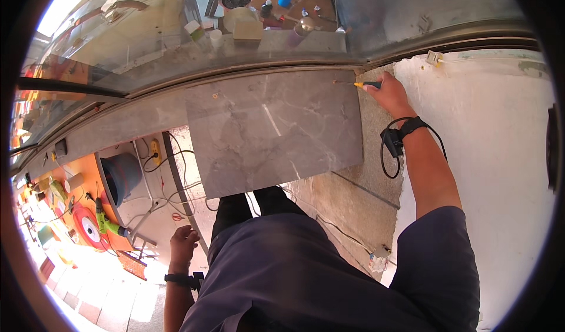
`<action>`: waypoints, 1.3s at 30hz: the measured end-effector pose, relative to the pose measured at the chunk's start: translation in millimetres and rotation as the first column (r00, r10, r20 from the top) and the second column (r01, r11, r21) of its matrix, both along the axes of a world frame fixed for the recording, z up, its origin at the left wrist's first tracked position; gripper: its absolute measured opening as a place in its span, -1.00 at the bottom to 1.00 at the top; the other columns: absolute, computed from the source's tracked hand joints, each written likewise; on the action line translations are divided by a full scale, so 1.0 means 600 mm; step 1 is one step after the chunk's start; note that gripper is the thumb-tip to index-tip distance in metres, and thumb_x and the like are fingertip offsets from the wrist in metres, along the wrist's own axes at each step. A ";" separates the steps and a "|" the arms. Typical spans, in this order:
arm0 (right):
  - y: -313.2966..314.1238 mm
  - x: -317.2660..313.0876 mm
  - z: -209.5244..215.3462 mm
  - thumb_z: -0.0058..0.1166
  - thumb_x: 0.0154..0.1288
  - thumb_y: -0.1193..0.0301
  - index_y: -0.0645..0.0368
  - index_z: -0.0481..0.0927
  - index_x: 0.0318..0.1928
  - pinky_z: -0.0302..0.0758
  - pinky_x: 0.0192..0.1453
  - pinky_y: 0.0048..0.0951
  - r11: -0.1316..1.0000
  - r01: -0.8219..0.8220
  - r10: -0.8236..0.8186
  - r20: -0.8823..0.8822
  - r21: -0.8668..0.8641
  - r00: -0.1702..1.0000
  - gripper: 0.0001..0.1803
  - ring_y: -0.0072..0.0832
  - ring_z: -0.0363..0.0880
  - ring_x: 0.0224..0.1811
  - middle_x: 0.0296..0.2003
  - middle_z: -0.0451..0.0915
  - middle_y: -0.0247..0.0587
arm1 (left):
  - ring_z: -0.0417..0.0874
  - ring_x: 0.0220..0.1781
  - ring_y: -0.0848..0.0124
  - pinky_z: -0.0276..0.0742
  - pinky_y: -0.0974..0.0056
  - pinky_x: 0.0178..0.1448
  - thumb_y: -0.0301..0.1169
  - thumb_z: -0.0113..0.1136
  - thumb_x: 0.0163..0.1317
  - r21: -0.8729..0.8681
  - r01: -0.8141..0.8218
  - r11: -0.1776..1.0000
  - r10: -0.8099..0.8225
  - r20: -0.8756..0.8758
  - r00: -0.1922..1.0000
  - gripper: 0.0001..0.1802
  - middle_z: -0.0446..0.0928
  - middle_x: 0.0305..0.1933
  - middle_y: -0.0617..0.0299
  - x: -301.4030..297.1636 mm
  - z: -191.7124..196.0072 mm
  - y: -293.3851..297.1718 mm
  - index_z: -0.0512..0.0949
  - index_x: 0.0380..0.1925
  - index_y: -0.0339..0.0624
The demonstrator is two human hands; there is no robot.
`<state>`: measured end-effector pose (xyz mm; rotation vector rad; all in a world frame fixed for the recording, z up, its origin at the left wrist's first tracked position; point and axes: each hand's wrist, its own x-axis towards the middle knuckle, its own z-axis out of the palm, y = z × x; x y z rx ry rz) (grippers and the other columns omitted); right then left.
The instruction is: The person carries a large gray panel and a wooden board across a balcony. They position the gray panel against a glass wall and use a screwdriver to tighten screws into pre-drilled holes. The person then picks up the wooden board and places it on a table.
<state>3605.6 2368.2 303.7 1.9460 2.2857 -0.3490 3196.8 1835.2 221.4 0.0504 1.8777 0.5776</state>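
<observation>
A screwdriver (368,85) with a dark handle, a yellow collar and a thin shaft is gripped in my right hand (389,94). Its shaft points left over the far right corner of a grey marble-patterned slab (276,126); whether the tip touches the surface I cannot tell. A small yellowish spot (215,96) shows on the slab near its far left corner. Away from the slab, my left hand (183,242) hangs low at my left side, its fingers curled with nothing visible in them.
Glass panes in a metal frame (235,67) run along the far side, and a white wall (477,155) stands at right. Left are an orange table (88,196) with a green power drill (106,219), a grey bucket (123,178) and loose cables (182,161) beside the slab.
</observation>
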 end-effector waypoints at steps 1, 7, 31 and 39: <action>0.000 0.000 -0.003 0.31 0.13 0.19 0.25 0.51 -0.23 0.50 -0.17 -0.21 0.992 -0.114 0.115 -0.006 0.050 0.993 -0.60 -0.17 0.63 -0.19 -0.26 0.60 -0.02 | 0.71 -0.24 0.37 0.59 0.35 -0.28 -0.46 0.20 0.24 -0.004 0.003 1.000 -0.003 -0.008 1.000 -0.64 0.63 -0.17 0.09 -0.001 0.000 0.001 0.48 0.02 -0.37; 0.011 -0.046 -0.006 0.34 0.07 0.31 0.15 0.55 -0.19 0.51 -0.13 -0.14 0.900 -0.414 0.407 0.079 0.136 0.910 -0.67 -0.08 0.60 -0.15 -0.18 0.56 -0.11 | 0.71 -0.23 0.37 0.59 0.35 -0.27 -0.46 0.21 0.24 -0.009 -0.001 1.000 0.001 0.002 1.000 -0.63 0.62 -0.15 0.08 -0.001 0.010 0.008 0.48 0.03 -0.37; 0.045 -0.027 0.006 0.35 0.07 0.11 0.22 0.58 -0.28 0.54 -0.16 -0.27 0.901 0.399 -0.415 -0.071 -0.172 0.907 -0.57 -0.29 0.66 -0.23 -0.39 0.66 -0.14 | 0.71 -0.24 0.37 0.58 0.36 -0.27 -0.44 0.21 0.22 0.008 -0.011 1.000 0.010 0.016 1.000 -0.62 0.62 -0.16 0.07 0.004 -0.003 0.012 0.48 0.02 -0.39; 0.020 -0.042 -0.010 0.34 0.08 0.30 0.13 0.56 -0.17 0.53 -0.07 -0.26 0.929 -0.330 0.332 0.018 0.168 0.943 -0.66 -0.18 0.61 -0.14 -0.14 0.60 -0.13 | 0.70 -0.24 0.38 0.58 0.36 -0.27 -0.44 0.21 0.23 -0.018 -0.009 1.000 0.009 -0.005 1.000 -0.62 0.62 -0.16 0.07 -0.005 0.000 0.010 0.48 0.02 -0.39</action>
